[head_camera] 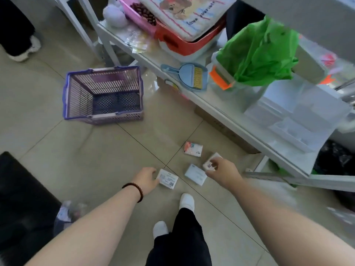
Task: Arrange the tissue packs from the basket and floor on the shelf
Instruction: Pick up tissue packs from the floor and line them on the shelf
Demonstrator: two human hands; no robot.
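Head view: four tissue packs lie on the floor (pixel 96 160) ahead of the person's feet, and the basket (pixel 103 95) beyond them looks empty. The left hand (pixel 147 179) reaches down with its grip apart; its fingertips touch the near short edge of the barcode pack (pixel 168 179), which lies just to the right of the grip, long axis running right and slightly toward the person. The right hand (pixel 222 170) is over the grey-edged pack (pixel 211 163), fingers curled at its far end; whether that grip is clamped on the pack or only resting on it cannot be told. The pale blue pack (pixel 196 174) lies just left of the right grip, nearer to it than to the left grip. The pink pack (pixel 193 148) lies beyond both grips, closer to the right. The shelf (pixel 221 106) stands beyond and to the right of the right grip. Judgement: each hand takes its nearest pack, and no pack is lifted yet.
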